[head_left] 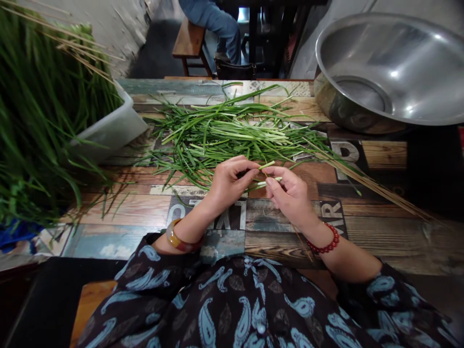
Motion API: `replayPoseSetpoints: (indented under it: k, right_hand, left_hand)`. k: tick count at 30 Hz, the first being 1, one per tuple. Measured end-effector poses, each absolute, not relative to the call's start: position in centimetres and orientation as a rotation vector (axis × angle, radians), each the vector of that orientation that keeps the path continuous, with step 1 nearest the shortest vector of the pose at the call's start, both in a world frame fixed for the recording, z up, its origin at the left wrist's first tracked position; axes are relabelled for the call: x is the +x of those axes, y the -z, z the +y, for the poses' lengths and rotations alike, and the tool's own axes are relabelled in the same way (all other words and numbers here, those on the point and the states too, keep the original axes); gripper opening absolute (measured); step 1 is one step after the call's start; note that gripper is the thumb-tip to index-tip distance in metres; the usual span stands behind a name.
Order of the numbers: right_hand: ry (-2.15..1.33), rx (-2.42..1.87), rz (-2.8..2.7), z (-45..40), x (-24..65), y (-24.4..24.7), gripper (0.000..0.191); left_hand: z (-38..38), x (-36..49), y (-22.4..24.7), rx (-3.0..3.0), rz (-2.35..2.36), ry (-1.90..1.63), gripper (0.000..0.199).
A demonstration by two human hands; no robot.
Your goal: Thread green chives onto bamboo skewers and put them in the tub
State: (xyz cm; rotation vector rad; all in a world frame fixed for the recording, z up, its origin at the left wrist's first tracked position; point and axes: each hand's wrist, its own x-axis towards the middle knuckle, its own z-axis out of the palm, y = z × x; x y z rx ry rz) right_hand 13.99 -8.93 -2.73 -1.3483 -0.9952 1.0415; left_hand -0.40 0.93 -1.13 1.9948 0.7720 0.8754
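My left hand (232,181) is closed, its thumb and fingertips pinching a few garlic chives with pale stem ends (267,165). Close beside it, my right hand (288,191) pinches a thin bamboo skewer (301,244), whose lower length slants out below the palm. The skewer's upper end meets the chive stems between my fingertips; whether it pierces them I cannot tell. Another pale stem lies against my right fingertips. Just beyond both hands, a loose pile of garlic chives (232,133) spreads over the patchwork wooden table (137,203).
A white plastic crate (116,128) heaped with chives stands at left, skewers (87,60) lying on top. More bamboo skewers (380,188) lie at right. A large steel basin (366,111) stands at the back right. Beyond the table a person (217,24) sits on a wooden stool (188,41).
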Motion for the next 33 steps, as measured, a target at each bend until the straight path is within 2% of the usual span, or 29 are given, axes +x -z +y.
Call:
replayPoseSetpoints:
  k: [3, 9, 14, 21, 25, 30, 31, 33]
  right_hand:
    - [-1.047, -1.302, -0.969, -8.9, 13.9, 2.9, 0.026]
    - [-1.027, -1.352, -1.009, -9.0, 13.9, 3.0, 0.047]
    - [-0.995, -1.348, -1.052, -8.9, 13.9, 3.1, 0.043]
    - [-0.965, -1.305, -1.019, -8.5, 13.9, 3.7, 0.022]
    - [-0.986, -1.314, -1.047, -8.5, 14.2, 3.8, 0.028]
    - [-1.027, -1.254, -1.093, -8.5, 14.5, 3.7, 0.048]
    - [-1.022, -1.255, -1.099, -8.5, 14.6, 3.6, 0.048]
    - [-0.997, -1.297, -1.116, -8.5, 14.7, 3.4, 0.036]
  left_hand:
    - [1.0, -0.4, 1.1, 2.037, 0.761, -0.867, 0.015]
    - [1.0, -0.5, 0.7, 2.023, 0.775, -0.785, 0.017]
    - [1.0, -0.6, 0.8, 2.066, 0.755, -0.767, 0.017]
    - [0.6, -0.3, 1.0, 2.077, 0.644, -0.680, 0.020]
    - [1.0, -0.6, 0.8, 1.987, 0.648, -0.606, 0.021]
    - [1.7, -1.1, 0.4, 1.848, 0.642, -0.504, 0.024]
    - [1.8, -1.2, 0.3, 1.818, 0.659, -0.517, 0.024]
    - [1.9, -1.3, 0.2, 1.764, 0.714, -0.566, 0.023]
